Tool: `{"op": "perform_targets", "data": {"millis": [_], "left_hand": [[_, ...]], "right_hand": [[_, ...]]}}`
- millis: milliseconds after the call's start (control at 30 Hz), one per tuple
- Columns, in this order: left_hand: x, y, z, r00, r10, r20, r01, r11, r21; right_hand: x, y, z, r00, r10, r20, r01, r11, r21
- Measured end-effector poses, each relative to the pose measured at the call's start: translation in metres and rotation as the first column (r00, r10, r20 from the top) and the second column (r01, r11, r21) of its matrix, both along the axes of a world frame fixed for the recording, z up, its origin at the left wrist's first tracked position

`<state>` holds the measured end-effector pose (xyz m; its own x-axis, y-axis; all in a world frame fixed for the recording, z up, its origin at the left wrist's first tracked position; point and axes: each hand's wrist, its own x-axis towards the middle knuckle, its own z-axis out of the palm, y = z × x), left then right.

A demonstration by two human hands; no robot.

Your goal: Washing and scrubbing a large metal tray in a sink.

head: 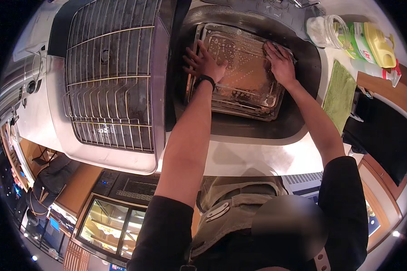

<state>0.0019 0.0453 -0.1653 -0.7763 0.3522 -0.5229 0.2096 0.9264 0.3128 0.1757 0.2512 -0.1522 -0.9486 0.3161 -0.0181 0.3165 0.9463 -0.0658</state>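
Observation:
Rectangular metal baking trays (240, 67) lie stacked in the dark sink basin (224, 128), the top one wet and dotted with suds. Over the top tray's left side is my left hand (208, 64), fingers spread, holding nothing, with a black band on the wrist. My right hand (280, 64) presses a crumpled scouring pad or cloth (291, 55) against the upper right corner of the top tray. Most of that pad is hidden under the fingers, so its kind is unclear.
A wire dish rack (110, 78) covers the left basin, past the divider (160, 84). At the right stand a glass jar (339, 32), a yellow-capped detergent bottle (376, 44) and a spray bottle (393, 73). A green cloth (339, 95) lies on the counter. A faucet (303, 4) is at the top.

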Motion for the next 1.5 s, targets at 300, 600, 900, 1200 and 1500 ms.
{"op": "perform_targets", "data": {"millis": [300, 600, 900, 1200, 1500], "left_hand": [[0.009, 0.010, -0.014, 0.997, -0.077, 0.006, 0.077, 0.997, 0.028], [-0.004, 0.001, -0.009, 0.999, -0.038, -0.028, 0.037, 0.999, -0.016], [-0.003, -0.008, -0.004, 1.000, -0.013, 0.005, 0.013, 0.999, -0.052], [0.007, 0.018, 0.002, 1.000, 0.003, -0.004, -0.003, 1.000, 0.027], [0.001, -0.005, 0.000, 1.000, 0.031, 0.005, -0.031, 0.999, 0.009]], "right_hand": [[-0.107, -0.048, -0.029, 0.990, 0.093, -0.103, -0.094, 0.996, -0.006], [-0.064, -0.021, -0.028, 0.981, -0.030, -0.189, 0.027, 0.999, -0.018], [-0.029, -0.032, -0.031, 0.976, -0.176, -0.130, 0.176, 0.984, -0.010], [-0.112, -0.040, -0.024, 0.941, -0.131, -0.314, 0.126, 0.991, -0.035], [-0.044, -0.028, -0.024, 0.942, -0.287, -0.176, 0.292, 0.956, 0.002]]}}
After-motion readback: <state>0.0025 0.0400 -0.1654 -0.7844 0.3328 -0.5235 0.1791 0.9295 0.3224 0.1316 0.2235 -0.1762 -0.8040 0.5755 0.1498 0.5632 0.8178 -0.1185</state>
